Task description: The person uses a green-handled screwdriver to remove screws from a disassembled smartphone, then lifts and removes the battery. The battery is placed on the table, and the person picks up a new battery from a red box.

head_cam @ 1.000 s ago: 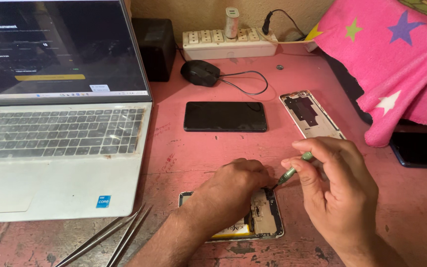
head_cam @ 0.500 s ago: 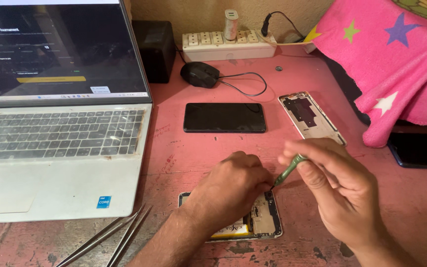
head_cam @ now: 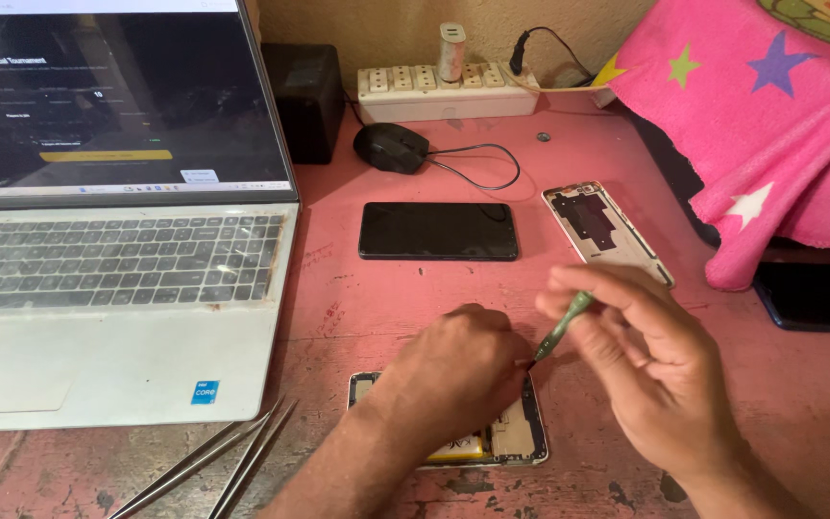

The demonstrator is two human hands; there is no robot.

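Note:
An opened phone [head_cam: 516, 437] lies on the pink table [head_cam: 357, 308] near the front edge, its yellow battery and circuit board showing. My left hand [head_cam: 453, 370] rests on top of it, fingers curled, covering most of it. My right hand [head_cam: 641, 360] holds a thin green screwdriver [head_cam: 559, 329] slanted down, its dark tip at the phone's upper right corner beside my left fingers.
An open silver laptop [head_cam: 117, 288] fills the left. A black phone [head_cam: 437, 231] lies face up at centre, a removed phone back frame [head_cam: 607, 231] to its right. Metal tweezers [head_cam: 213, 466], a black mouse [head_cam: 391, 147], a power strip [head_cam: 434, 88], and pink starred cloth [head_cam: 761, 125] surround them.
My right hand has lifted and shifted slightly up and left with the screwdriver, tilting it more upright. My left hand stays on the opened phone.

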